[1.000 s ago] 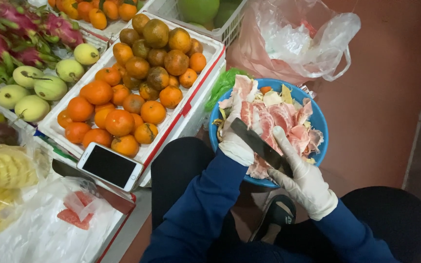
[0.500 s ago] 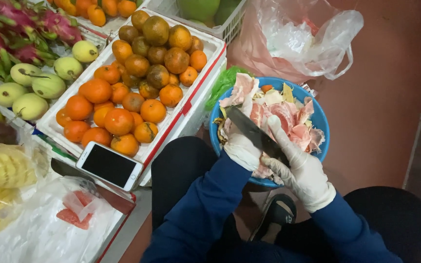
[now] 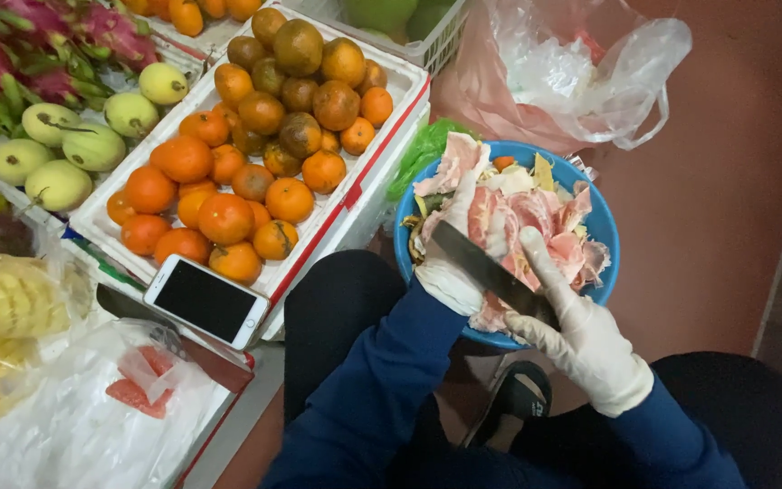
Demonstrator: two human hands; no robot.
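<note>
Reddish-brown floor, bare at right. On it: pink and clear plastic bags; one dark sandal between the knees. Left, low stall counter: white crate of oranges, white-framed phone, clear bags of cut fruit.

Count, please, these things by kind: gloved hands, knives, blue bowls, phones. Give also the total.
Gloved hands: 2, the left hand holding pink fruit flesh, the right hand gripping the knife
Knife: 1
Blue bowl of peels: 1
Phone: 1
Total: 5
</note>
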